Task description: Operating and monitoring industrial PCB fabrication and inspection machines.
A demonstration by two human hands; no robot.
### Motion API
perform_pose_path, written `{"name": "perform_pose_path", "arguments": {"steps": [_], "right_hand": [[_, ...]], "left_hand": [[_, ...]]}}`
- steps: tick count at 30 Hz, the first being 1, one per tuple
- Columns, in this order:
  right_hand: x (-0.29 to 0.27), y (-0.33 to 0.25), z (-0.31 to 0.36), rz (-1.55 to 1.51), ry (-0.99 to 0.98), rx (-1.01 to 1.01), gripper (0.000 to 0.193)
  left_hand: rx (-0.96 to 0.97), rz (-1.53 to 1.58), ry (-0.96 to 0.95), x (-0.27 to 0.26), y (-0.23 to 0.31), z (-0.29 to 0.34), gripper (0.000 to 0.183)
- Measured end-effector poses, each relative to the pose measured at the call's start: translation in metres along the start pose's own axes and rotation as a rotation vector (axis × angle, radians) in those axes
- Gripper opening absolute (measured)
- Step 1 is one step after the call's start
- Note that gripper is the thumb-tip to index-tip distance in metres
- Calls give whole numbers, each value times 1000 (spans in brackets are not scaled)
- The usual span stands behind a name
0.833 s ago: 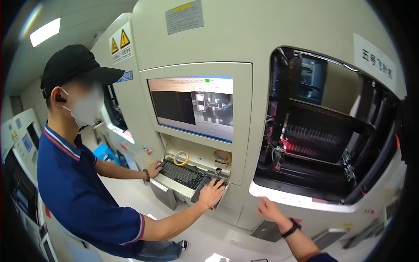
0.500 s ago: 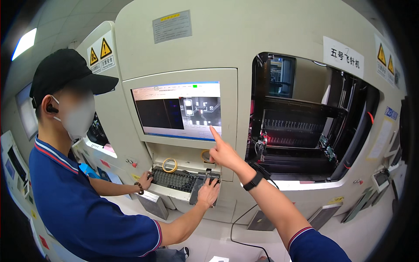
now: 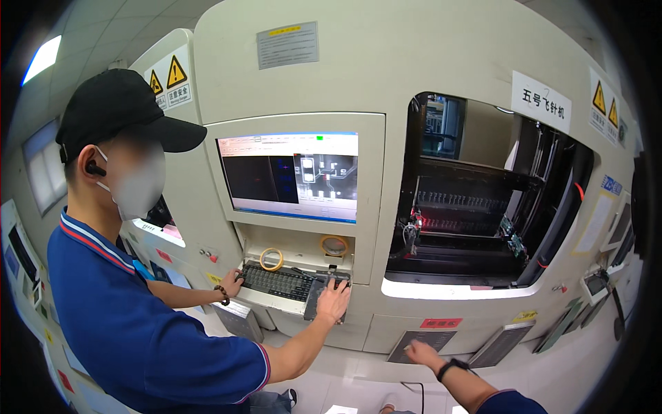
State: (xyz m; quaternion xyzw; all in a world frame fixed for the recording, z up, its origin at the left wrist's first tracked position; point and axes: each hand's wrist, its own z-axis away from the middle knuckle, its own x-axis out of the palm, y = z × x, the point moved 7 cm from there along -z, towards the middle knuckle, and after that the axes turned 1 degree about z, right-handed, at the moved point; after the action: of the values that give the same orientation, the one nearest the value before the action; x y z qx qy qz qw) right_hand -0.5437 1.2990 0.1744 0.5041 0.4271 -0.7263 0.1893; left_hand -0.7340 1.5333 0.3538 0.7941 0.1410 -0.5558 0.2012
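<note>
My right hand (image 3: 422, 353), with a dark band on its wrist, hangs low at the right of centre. Its fingers look curled in, and no object shows in them. Behind it a dark panel (image 3: 441, 339) leans against the machine's base. My left hand is out of the picture. At the left a co-worker in a black cap and blue shirt (image 3: 138, 303) faces the machine's screen (image 3: 258, 181). The co-worker's left hand (image 3: 231, 281) rests at the keyboard (image 3: 272, 281), and the right hand (image 3: 332, 302) covers a dark mouse.
The large beige machine (image 3: 303, 90) has a window opening (image 3: 469, 241) with dark rails and small boards inside. Two yellow tape rolls (image 3: 272, 268) lie about the keyboard shelf. More panels (image 3: 502, 343) lean along the base. A cable (image 3: 422, 397) runs on the floor.
My right hand has dropped from pointing at the screen, with its index finger stretched out, down beside the machine's base. The view has shifted slightly. The co-worker's hands stay at the keyboard and mouse.
</note>
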Motion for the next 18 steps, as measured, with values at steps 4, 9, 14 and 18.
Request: {"name": "perform_pose_path", "arguments": {"steps": [4, 9, 14, 18], "right_hand": [[84, 186, 110, 229, -285, 404, 27], [113, 267, 186, 107, -537, 585, 29], [112, 211, 139, -37, -456, 453, 30], [112, 142, 86, -228, -338, 342, 30]], "left_hand": [[-102, 385, 83, 6, -18, 89, 37], [-442, 772, -38, 49, -37, 217, 38], [-736, 995, -180, 95, -50, 293, 38], [-848, 1118, -240, 114, -55, 318, 38]]}}
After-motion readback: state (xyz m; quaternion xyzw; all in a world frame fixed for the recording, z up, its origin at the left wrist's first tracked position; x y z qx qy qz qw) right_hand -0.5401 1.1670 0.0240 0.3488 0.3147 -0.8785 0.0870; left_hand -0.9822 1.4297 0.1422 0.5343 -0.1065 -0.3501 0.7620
